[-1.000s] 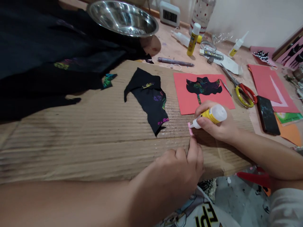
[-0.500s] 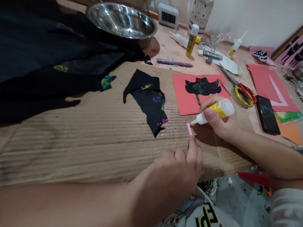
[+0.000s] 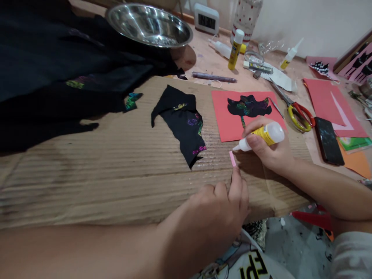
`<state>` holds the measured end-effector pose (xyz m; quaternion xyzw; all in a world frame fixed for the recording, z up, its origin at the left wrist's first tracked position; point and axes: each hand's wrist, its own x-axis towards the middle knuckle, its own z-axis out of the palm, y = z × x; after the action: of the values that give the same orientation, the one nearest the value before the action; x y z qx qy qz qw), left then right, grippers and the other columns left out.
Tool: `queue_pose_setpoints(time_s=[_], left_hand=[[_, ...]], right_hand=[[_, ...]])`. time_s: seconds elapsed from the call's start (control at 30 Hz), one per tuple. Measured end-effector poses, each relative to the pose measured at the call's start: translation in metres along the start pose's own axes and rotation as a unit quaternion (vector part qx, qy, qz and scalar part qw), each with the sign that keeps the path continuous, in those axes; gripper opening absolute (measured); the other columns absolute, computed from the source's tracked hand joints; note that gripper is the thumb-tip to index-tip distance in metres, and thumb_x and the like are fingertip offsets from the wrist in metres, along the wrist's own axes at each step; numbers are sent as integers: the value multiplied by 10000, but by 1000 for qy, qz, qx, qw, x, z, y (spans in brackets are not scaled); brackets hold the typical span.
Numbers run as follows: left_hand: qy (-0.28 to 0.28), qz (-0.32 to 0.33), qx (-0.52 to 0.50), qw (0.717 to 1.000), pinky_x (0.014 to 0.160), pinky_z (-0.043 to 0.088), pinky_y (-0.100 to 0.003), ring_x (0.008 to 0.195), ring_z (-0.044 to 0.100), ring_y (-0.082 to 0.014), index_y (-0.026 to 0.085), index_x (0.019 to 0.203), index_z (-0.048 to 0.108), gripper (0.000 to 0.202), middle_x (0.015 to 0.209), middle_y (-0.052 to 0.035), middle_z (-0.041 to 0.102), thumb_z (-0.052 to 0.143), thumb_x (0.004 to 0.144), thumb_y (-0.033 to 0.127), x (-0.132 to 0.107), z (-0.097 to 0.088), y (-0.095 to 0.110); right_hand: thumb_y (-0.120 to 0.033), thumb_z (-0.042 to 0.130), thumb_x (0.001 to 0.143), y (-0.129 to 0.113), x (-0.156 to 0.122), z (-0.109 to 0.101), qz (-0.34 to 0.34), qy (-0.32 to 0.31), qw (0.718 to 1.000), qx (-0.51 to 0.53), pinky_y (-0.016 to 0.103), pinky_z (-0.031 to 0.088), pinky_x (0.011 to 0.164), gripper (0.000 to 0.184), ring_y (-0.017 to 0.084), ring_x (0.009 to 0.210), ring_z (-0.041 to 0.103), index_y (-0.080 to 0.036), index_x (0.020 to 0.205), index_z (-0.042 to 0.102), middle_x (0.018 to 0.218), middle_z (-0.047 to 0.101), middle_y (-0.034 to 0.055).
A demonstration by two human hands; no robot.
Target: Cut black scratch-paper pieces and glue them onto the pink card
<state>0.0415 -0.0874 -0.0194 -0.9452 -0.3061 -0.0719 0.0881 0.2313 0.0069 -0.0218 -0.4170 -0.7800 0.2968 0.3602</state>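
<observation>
Wrapped in my right hand (image 3: 269, 149) is a white glue bottle (image 3: 271, 133) with a yellow label. It lies tilted, its nozzle tip at the upper end of a narrow pink paper strip (image 3: 232, 159). My left hand (image 3: 221, 199) is curled, with a fingertip pinning the lower end of that strip to the corrugated cardboard (image 3: 116, 178). Just beyond the bottle is a red card (image 3: 222, 120) bearing a black glittery cutout (image 3: 250, 106). A piece of black fabric (image 3: 181, 124) with glitter patches lies to the left of the strip.
Black cloth (image 3: 58, 77) covers the left side, next to a steel bowl (image 3: 149, 27). Scissors (image 3: 293, 106) and a phone (image 3: 328, 141) lie at right. Behind are a pen (image 3: 215, 76), a glue stick (image 3: 236, 50), a digital clock (image 3: 206, 18) and another glue bottle (image 3: 290, 56).
My right hand has shifted the glue bottle slightly left, bringing the nozzle over the strip's upper end. The left hand has stayed in place.
</observation>
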Motion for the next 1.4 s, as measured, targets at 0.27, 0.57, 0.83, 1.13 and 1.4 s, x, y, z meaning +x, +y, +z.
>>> queue_pose_setpoints(time_s=[0.27, 0.57, 0.83, 1.13, 1.4], left_hand=[[1, 5, -1, 1000, 472, 504, -278, 620, 717, -202, 44, 1292, 718, 408, 1283, -273, 723, 508, 1021, 265, 1, -1, 0], [18, -2, -13, 1000, 464, 505, -283, 607, 706, -205, 46, 1253, 735, 411, 1286, -282, 718, 606, 963, 307, 0, 2, -1], [26, -6, -17, 1000, 438, 491, -271, 582, 683, -196, 62, 1228, 756, 446, 1261, -284, 726, 701, 889, 346, 1, 1, 0], [23, -8, -14, 1000, 457, 501, -266, 585, 678, -185, 66, 1248, 743, 419, 1279, -275, 724, 672, 915, 309, -2, 5, 3], [21, -13, -15, 1000, 441, 492, -262, 576, 677, -182, 67, 1234, 748, 425, 1280, -287, 717, 704, 899, 326, -1, 4, 3]], right_hand=[[-682, 598, 947, 1, -1, 1, 25, -35, 998, 53, 304, 500, 589, 444, 154, 634, 601, -246, 861, 600, 703, 625, -11], [-772, 603, 885, -2, 3, 2, 90, -29, 993, 74, 334, 507, 584, 514, 177, 649, 619, -262, 822, 590, 711, 628, 6], [-746, 604, 904, 4, 4, 3, 72, -20, 994, 81, 328, 504, 556, 493, 164, 630, 618, -260, 826, 576, 714, 629, 3], [-693, 599, 940, 5, 4, 2, 44, -19, 996, 73, 313, 504, 531, 450, 142, 598, 606, -257, 828, 587, 697, 627, -3], [-722, 573, 937, 7, 3, 2, 51, -23, 997, 55, 325, 503, 530, 483, 154, 605, 612, -254, 821, 592, 698, 627, 5]])
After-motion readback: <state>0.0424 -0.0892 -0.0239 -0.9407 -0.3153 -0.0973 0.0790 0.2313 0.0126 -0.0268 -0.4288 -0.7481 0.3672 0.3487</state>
